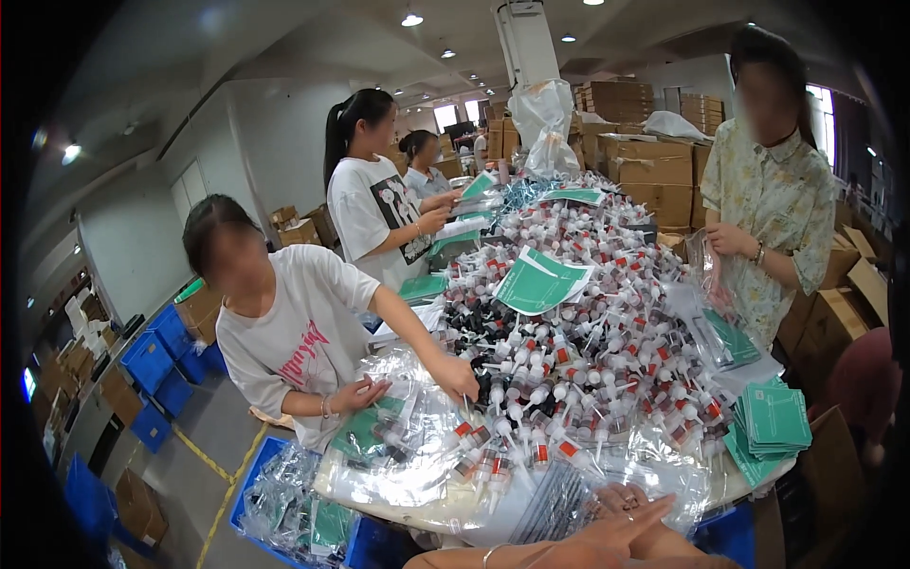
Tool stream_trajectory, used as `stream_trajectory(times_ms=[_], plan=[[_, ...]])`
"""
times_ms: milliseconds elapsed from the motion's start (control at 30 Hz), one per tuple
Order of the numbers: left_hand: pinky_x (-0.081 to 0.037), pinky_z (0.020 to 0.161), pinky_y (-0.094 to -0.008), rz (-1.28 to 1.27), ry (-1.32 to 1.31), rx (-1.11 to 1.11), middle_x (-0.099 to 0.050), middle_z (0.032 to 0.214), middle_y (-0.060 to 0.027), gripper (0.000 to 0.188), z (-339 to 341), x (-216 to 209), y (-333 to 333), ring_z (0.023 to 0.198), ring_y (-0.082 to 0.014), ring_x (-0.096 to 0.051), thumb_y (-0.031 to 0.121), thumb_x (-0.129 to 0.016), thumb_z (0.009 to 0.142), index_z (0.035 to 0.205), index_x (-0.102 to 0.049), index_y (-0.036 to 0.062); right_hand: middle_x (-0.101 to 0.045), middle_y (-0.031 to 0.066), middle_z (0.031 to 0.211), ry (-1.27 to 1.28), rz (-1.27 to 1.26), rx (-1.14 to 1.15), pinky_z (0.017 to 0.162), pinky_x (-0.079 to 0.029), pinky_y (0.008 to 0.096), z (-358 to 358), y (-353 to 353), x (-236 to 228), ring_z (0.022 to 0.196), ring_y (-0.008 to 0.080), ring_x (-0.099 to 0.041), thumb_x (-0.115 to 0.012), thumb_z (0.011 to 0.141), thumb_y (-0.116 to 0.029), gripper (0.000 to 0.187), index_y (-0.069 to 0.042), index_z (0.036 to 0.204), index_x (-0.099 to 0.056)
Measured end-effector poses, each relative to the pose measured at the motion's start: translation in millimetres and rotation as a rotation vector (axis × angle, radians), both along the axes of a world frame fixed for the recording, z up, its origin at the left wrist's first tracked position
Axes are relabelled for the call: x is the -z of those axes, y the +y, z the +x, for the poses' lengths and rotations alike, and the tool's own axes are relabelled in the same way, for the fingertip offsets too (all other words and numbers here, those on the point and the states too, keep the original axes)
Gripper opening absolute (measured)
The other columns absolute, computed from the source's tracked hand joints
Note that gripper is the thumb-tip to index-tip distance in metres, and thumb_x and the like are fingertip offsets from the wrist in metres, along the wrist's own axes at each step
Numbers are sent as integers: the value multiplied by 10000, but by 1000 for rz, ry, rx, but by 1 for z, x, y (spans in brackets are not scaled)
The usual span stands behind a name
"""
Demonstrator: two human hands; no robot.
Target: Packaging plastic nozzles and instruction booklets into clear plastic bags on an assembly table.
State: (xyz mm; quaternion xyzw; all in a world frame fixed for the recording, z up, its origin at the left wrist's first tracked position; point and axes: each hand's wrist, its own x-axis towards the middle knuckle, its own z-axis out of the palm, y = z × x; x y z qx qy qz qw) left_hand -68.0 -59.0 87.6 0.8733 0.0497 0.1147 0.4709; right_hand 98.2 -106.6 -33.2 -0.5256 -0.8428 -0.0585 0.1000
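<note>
My two hands lie together at the near edge of the table. My left hand (616, 524) comes in from the lower left with a bracelet on the wrist, its fingers stretched flat over my right hand (668, 547), which is mostly hidden beneath. Neither visibly holds anything. Just ahead of them lie clear plastic bags (559, 498) and a big heap of pump dispenser heads (578, 332), white and black with red collars. A stack of green cards (773, 417) sits to the right.
A person in a white shirt (294, 332) on the left reaches into the heap. Two more people stand at the far left, and one in a floral shirt (768, 199) holds a clear bag. Blue crates (270, 503) stand below left, cardboard boxes (654, 171) behind.
</note>
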Motion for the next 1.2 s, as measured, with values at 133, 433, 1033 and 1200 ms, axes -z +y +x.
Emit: stream_trajectory(times_ms=[133,433,1033,1200], plan=[[-367,987,-435,17,-75,22,-129,1500,-162,821,5,1,7,1288,-369,-330,-61,-388,708,1452,-94,123,-361,117,1406,-119,-226,94,994,-275,564,-5,6,10,1272,354,-339,-423,827,-440,548,-257,1343,-409],[-356,1004,-403,48,-106,-126,-215,1475,-170,771,10,49,22,1294,-359,-328,-65,-375,708,1436,-172,86,-396,162,1364,373,-127,-73,992,-329,490,11,-8,-25,1219,326,-417,-547,787,-258,521,-130,1286,-468],[-445,583,-243,-32,-143,-317,-431,1361,-179,617,9,100,55,630,-144,-541,-58,-432,749,1357,-369,28,-622,91,882,698,250,474,709,-485,356,72,-60,-122,820,275,-596,-700,730,-76,173,-61,883,-622],[-428,635,-189,-114,-98,-321,-416,1379,-171,596,12,105,50,801,-67,-540,-65,-397,767,1356,-381,21,-550,109,1089,378,395,826,890,-402,397,149,-90,-126,1071,310,-489,-715,702,-110,379,-52,1040,-553]])
